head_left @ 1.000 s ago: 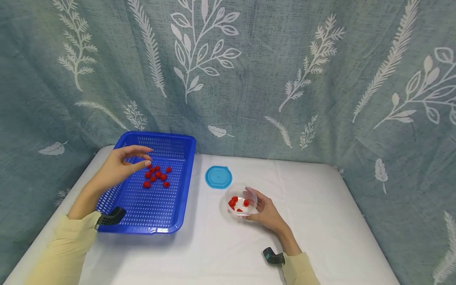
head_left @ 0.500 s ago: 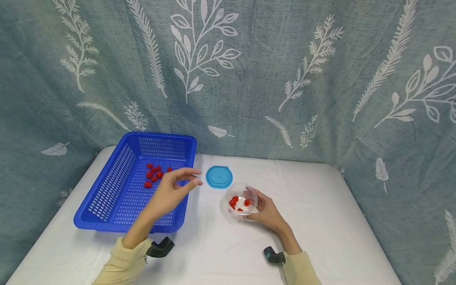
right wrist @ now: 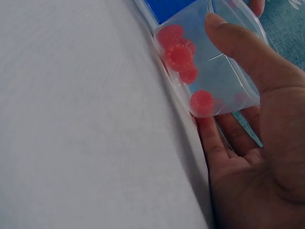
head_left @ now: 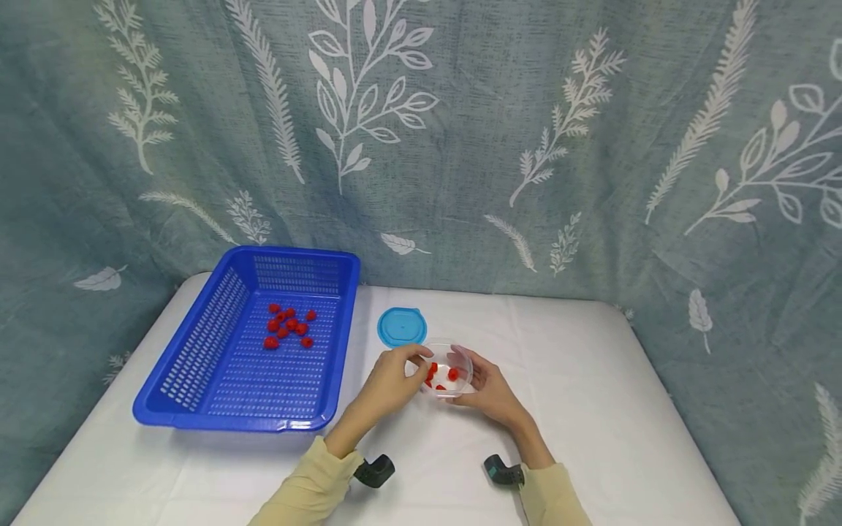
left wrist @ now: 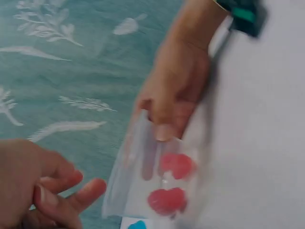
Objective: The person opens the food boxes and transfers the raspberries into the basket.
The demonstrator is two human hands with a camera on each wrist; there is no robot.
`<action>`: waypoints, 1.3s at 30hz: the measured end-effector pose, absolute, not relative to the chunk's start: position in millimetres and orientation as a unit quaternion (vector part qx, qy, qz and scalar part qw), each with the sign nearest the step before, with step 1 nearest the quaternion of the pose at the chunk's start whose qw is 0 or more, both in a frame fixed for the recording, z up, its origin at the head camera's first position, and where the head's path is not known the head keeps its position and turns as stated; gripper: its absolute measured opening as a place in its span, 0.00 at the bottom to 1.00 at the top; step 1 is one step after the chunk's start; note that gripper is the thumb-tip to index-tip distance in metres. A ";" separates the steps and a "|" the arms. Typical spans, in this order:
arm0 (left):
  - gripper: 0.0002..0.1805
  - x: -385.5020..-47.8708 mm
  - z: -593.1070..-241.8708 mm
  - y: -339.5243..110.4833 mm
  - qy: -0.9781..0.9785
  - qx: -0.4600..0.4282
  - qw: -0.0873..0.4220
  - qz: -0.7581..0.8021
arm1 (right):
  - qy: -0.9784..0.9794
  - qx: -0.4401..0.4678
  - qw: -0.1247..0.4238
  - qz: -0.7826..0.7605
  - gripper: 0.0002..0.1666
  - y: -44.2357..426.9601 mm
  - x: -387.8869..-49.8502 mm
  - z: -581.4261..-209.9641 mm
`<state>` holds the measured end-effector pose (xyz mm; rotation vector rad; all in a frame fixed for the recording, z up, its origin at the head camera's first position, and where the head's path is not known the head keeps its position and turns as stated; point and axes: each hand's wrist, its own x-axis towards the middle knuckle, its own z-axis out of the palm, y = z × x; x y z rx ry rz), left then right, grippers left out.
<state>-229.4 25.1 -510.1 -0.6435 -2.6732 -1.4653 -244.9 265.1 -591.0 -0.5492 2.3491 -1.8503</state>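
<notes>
My right hand grips a clear plastic container from its right side, thumb over the rim and fingers beneath. Several red raspberries lie in it. My left hand is at the container's left rim, fingers bent loosely; whether it touches the rim is unclear. In the left wrist view, the left hand has no raspberry visible between thumb and fingers. More raspberries sit in the blue perforated basket on the left.
A round blue lid lies flat just behind the container. White cloth covers the table. A green curtain with a leaf pattern hangs along the back and sides.
My left hand has moved right from above the basket, past its right edge, to the container's left rim. My right hand and the container stay in place.
</notes>
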 end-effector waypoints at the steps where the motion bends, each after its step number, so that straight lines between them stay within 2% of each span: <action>1: 0.12 -230.5 -512.2 27.9 -0.867 -0.205 0.019 -0.454 | 0.773 -0.178 0.052 -0.606 0.55 265.0 -244.8 -591.1; 9: 0.13 -232.6 -511.2 49.0 -0.925 -0.204 0.064 -0.313 | 0.762 -0.188 0.050 -0.618 0.55 265.2 -243.4 -589.8; 13: 0.13 -233.0 -508.6 56.6 -0.940 -0.202 0.064 -0.266 | 0.756 -0.196 0.049 -0.623 0.55 264.6 -243.8 -589.6; 24: 0.05 -243.1 -507.1 60.9 -0.947 -0.208 -0.029 -0.244 | 0.754 -0.194 0.054 -0.625 0.56 265.9 -246.4 -592.0; 32: 0.15 -251.5 -502.8 55.2 -0.932 -0.212 -0.077 -0.284 | 0.764 -0.184 0.057 -0.616 0.55 266.2 -245.4 -591.6; 39: 0.14 -256.1 -505.9 50.6 -0.913 -0.213 -0.094 -0.336 | 0.759 -0.191 0.052 -0.620 0.56 265.8 -245.0 -591.7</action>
